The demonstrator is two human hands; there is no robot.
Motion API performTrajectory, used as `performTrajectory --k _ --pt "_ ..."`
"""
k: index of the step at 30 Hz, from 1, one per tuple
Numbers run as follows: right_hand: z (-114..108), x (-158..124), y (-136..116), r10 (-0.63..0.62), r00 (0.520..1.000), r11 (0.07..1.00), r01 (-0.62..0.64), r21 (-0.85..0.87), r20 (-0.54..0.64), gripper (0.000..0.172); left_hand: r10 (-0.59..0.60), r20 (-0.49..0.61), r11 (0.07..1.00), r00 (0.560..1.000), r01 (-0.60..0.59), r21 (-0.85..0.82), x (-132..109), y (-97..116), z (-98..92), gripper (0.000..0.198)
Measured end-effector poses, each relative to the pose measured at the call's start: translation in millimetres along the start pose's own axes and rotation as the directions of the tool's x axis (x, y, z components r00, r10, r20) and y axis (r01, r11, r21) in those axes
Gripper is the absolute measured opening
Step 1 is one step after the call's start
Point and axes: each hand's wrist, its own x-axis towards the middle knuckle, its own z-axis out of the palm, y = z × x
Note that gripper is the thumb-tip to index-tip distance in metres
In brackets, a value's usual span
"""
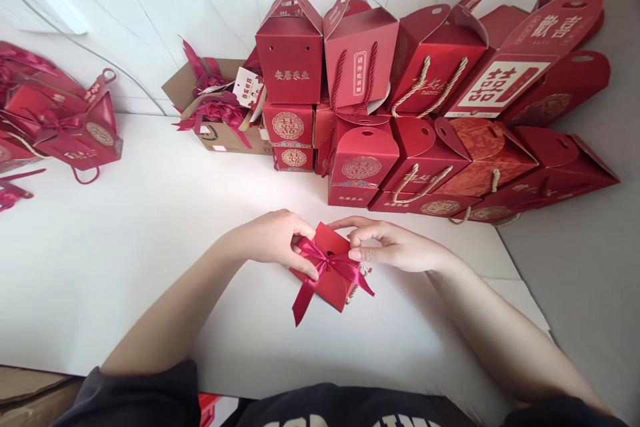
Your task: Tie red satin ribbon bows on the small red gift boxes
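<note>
A small red gift box (pixel 336 293) sits on the white table in front of me, turned at an angle. A dark pink satin ribbon bow (pixel 327 261) is tied across its top, with one tail hanging over the near left side. Twisted gold cord shows at the box's right side. My left hand (pixel 280 240) is closed on the box's left side, its thumb along the ribbon. My right hand (pixel 387 245) is at the box's right back edge, index finger stretched out and thumb beside the bow. Its fingers are apart, the others loosely curled.
Red gift boxes (pixel 360 167) with cord handles stand stacked along the tiled wall at the back right. A cardboard box (pixel 235 140) holding ribbons stands left of them. More ribboned red boxes (pixel 80 140) are at far left. A grey surface (pixel 575 280) borders the table's right.
</note>
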Motion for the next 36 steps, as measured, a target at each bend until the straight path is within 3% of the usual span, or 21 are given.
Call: performTrajectory --k 13,22,27,28,30,33,36 --pt "-4.0 -0.5 2.1 0.014 0.999 1.0 -0.015 0.011 0.05 0.029 -0.122 0.001 0.989 0.993 0.121 0.089 -3.5 3.5 -1.5 0.05" --pt "-3.4 -2.2 2.4 0.023 0.998 0.999 -0.024 0.026 0.055 0.029 -0.108 -0.002 0.991 0.994 0.108 0.08 -3.3 1.6 -0.2 0.048" --pt "-1.8 -3.2 -2.7 -0.022 0.999 1.0 0.021 -0.021 -0.049 0.029 -0.005 0.029 0.999 1.0 0.004 0.044 -10.7 6.2 -7.0 0.044" --pt "-1.1 -3.2 -4.1 -0.038 0.996 0.999 0.036 -0.027 -0.081 0.03 -0.002 0.004 1.0 1.0 0.002 0.021 -12.6 8.4 -7.7 0.04" --pt "0.9 -2.4 -6.2 -0.068 0.988 0.997 0.064 -0.033 -0.136 0.032 0.0 -0.151 1.0 0.989 0.0 -0.004 -14.4 13.4 -6.1 0.037" --pt "4.9 0.3 -5.8 -0.104 0.977 0.995 0.102 -0.021 -0.188 0.032 0.125 -0.416 0.992 0.901 -0.107 0.065 -9.5 18.9 4.4 0.032" --pt "8.2 3.9 -1.4 -0.123 0.966 0.991 0.13 0.015 -0.225 0.032 0.258 -0.442 0.966 0.859 -0.214 0.148 1.3 19.1 18.2 0.018"
